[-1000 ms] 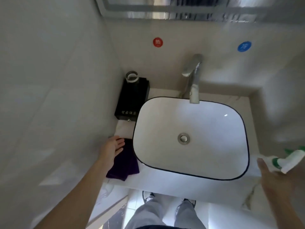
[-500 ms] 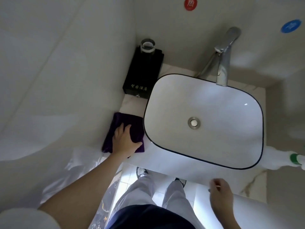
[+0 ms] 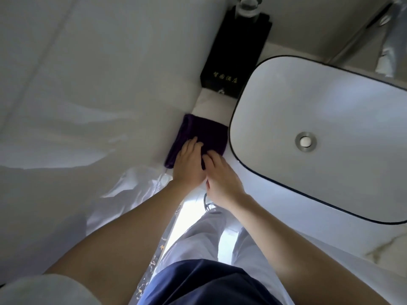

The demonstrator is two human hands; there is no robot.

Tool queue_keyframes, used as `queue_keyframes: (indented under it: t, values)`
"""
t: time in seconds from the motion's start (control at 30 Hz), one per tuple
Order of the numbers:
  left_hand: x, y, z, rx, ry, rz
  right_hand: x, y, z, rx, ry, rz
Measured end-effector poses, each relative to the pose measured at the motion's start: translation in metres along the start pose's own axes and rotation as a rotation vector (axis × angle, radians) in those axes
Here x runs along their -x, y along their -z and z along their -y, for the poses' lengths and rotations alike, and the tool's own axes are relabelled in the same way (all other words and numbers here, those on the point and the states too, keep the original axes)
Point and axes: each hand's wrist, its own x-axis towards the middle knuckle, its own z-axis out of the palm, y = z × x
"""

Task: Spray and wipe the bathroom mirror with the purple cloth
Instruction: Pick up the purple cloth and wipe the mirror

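The purple cloth lies folded on the white counter, squeezed between the left wall and the sink basin. My left hand rests palm-down on the cloth's near half, fingers together. My right hand sits close beside it, its fingertips curled onto the cloth's near right edge. The two hands touch each other. The near part of the cloth is hidden under them. Neither the mirror nor the spray bottle is in view.
A black box with a glass on it stands against the wall behind the cloth. The chrome tap is at the upper right, over the basin with its drain. My legs are below the counter edge.
The view has swung down and left. My right hand has crossed from the counter's front right edge to the cloth, joining my left hand. The spray bottle has dropped out of view.
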Motion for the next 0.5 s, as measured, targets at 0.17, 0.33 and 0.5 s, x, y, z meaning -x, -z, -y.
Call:
queue_keyframes:
  t: [0.17,0.33,0.5]
  values:
    - [0.013,-0.008,0.010,-0.045,-0.050,-0.050,-0.035,-0.022,-0.004,0.166,-0.112,0.050]
    - [0.012,0.008,0.004,-0.014,-0.029,0.003,-0.037,-0.027,-0.011,0.245,-0.048,-0.165]
    - [0.026,0.030,-0.010,0.251,0.120,0.029,-0.017,-0.019,0.003,0.005,-0.146,-0.199]
